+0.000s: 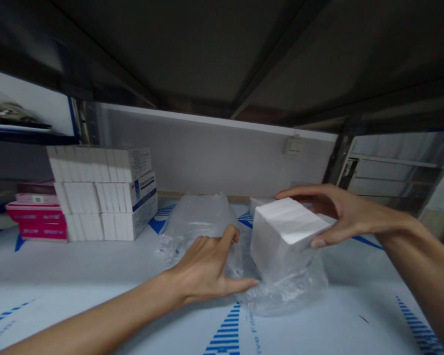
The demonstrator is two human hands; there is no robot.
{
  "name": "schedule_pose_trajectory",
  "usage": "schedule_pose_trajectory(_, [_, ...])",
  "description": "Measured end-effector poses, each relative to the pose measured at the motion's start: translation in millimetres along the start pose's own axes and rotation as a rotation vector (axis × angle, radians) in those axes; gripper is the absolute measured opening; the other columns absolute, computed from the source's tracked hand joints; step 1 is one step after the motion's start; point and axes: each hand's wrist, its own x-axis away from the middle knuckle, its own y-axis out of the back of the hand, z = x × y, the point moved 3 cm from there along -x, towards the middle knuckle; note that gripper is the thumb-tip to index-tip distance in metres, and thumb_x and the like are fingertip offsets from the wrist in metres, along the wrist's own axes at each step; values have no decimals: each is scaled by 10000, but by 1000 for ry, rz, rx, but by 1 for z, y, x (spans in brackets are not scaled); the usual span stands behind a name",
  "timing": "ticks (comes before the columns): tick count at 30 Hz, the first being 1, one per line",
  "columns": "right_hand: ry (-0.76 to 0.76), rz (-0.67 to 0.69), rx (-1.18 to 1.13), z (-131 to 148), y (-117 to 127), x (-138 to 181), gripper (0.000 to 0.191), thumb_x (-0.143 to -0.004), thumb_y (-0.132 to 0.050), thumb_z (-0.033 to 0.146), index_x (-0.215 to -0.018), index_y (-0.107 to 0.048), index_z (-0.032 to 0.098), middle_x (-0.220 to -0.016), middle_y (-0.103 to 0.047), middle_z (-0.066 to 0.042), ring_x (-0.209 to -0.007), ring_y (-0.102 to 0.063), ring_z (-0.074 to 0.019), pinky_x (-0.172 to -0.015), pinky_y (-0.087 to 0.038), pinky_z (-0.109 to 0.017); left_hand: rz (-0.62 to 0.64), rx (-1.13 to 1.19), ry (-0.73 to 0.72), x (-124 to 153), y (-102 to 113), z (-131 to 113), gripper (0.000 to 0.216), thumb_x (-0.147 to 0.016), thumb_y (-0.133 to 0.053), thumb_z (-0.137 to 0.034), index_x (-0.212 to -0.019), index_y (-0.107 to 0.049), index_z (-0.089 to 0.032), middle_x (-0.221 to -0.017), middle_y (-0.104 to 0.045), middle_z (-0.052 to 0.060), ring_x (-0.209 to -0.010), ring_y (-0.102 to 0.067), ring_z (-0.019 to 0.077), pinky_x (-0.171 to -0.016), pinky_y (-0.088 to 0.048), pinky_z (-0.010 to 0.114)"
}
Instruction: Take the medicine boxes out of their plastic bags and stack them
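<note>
While the right hand (346,214) closes its grip on a white block of small boxes (283,236), thumb against the near right edge and fingers arched over the top back edge, the block stands tilted, its lower part sunk in a clear plastic bag (281,288). Bag lies crumpled on the shelf surface (96,276), a pale sheet with blue printed stripes and lettering; more clear film (200,217) is heaped behind and to the left of the block. Left hand (207,268) rests on the plastic just left of the block, palm down, fingers curled, thumb stretched along the bag's near edge toward the block's base; it pins the film rather than grasping anything, grip loosely closed on nothing. Both forearms are bare. Far left, against the back wall (214,153), a stack of white cartons (103,195) in three tiers, some with blue print on the end faces. Just beside it, further left, a lower pile of pink-red boxes (40,217). Overhead, the dark underside of the upper shelf (222,44). A small white switch plate (294,146) sits on the wall above the right hand.
</note>
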Motion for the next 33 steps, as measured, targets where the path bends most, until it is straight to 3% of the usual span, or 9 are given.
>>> schedule_pose_trajectory(3, [32, -224, -102, -6, 13, 5, 657, -551, -880, 280, -1178, -684, 265, -1238, -686, -76, -1154, -627, -277, -949, -479, -355, 36, 17, 31, 1, -4, 2, 604, -768, -622, -643, -1137, -463, -192, -719, -643, 17, -568, -619, 219, -522, -475, 344])
schedule_pose_trajectory(5, [78, -376, -126, -8, 20, 6, 588, -575, -855, 298, -1142, -703, 281, -1233, -691, -61, -1149, -623, -264, -937, -460, -337, 6, 18, 38, 2, -3, 1, 680, -752, -670, -636, -1230, -434, -213, -1025, -668, 101, -736, -674, 254, -590, -530, 382])
schedule_pose_trajectory(8, [81, -472, -220, -9, 24, -2, 446, -671, -775, 359, -1103, -699, 279, -1146, -722, -48, -1048, -659, -254, -854, -488, -349, -166, 49, 11, 0, 6, -2, 844, -689, -747, -644, -1339, -364, -264, -1356, -478, 163, -999, -648, 310, -716, -573, 455])
schedule_pose_trajectory(13, [29, -498, -281, 10, 22, -44, 332, -727, -747, 442, -976, -718, 224, -1076, -735, -79, -1046, -648, -282, -865, -523, -382, -505, 46, -161, -8, 33, 0, 757, -821, -738, -364, -1430, -289, -336, -1401, -404, 135, -1237, -507, 317, -965, -496, 548])
schedule_pose_trajectory(17, [-85, -428, -117, 40, 5, -88, 365, -681, -783, 500, -909, -742, 218, -996, -734, -77, -902, -652, -248, -799, -542, -373, -415, -198, -208, -18, 53, 9, 725, -850, -696, -184, -1448, -340, -388, -1583, -228, 107, -1411, -315, 390, -1052, -401, 630])
schedule_pose_trajectory(23, [-187, -465, 88, 64, -22, -140, 504, -694, -732, 620, -927, -727, 174, -945, -718, -110, -779, -634, -221, -680, -533, -350, -308, -218, -110, -18, 77, 36, 786, -840, -740, -300, -1501, -321, -368, -1604, -233, 119, -1421, -322, 392, -1083, -392, 621])
schedule_pose_trajectory(28, [-59, -251, -7, 70, -49, -165, 602, -762, -701, 529, -1285, -546, 276, -1176, -681, -82, -945, -651, -232, -719, -546, -338, -315, -81, -23, -15, 93, 72, 838, -827, -739, -446, -1522, -287, -323, -1559, -335, 137, -1403, -390, 328, -1112, -399, 534])
schedule_pose_trajectory(30, [-51, -238, -35, 70, -57, -176, 685, -773, -700, 489, -1380, -442, 305, -1191, -675, -75, -931, -659, -221, -705, -539, -320, -308, -52, -2, -14, 100, 85, 823, -837, -720, -464, -1517, -293, -282, -1533, -388, 139, -1406, -391, 314, -1123, -386, 514])
schedule_pose_trajectory(33, [-93, -283, -43, 70, -64, -198, 733, -767, -705, 540, -1396, -432, 279, -1152, -689, -97, -827, -667, -201, -661, -526, -297, -269, -110, 19, -13, 112, 96, 817, -824, -728, -461, -1496, -323, -230, -1490, -453, 151, -1378, -423, 322, -1118, -377, 524])
